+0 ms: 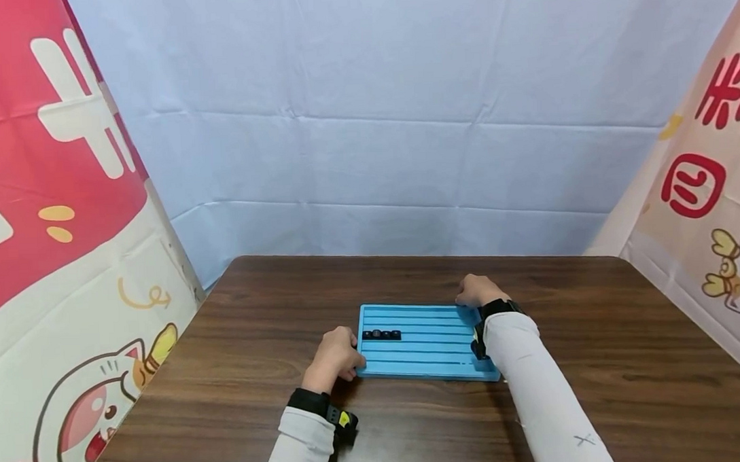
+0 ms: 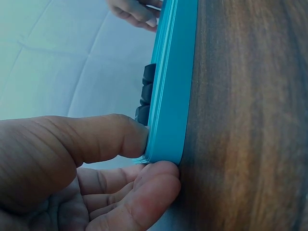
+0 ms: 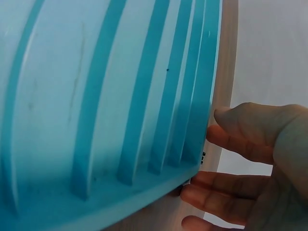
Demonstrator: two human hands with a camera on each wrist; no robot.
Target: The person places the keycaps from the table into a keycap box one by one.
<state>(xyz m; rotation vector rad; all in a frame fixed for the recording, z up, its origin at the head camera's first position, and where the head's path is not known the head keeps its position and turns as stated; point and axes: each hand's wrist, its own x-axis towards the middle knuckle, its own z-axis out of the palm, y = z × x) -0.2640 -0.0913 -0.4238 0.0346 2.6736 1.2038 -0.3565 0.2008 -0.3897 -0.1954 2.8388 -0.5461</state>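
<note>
A light-blue ridged tray (image 1: 435,350) lies on the brown wooden table, with raised ribs running lengthwise. A short row of small black cube-like pieces (image 1: 381,335) sits in one groove at its left end. My left hand (image 1: 336,354) pinches the tray's left edge near the front corner. In the left wrist view the thumb (image 2: 118,137) presses the upper rim, while fingertips (image 2: 161,175) meet the lower side. At the far right corner, my right hand (image 1: 479,290) holds the tray. Its fingers (image 3: 216,192) wrap around the corner in the right wrist view.
The wooden table (image 1: 257,316) extends around the tray on all sides. Behind it hangs a pale blue cloth (image 1: 367,163). Printed cloths flank the table, a red and white one (image 1: 68,167) at left and a cream one (image 1: 695,247) at right.
</note>
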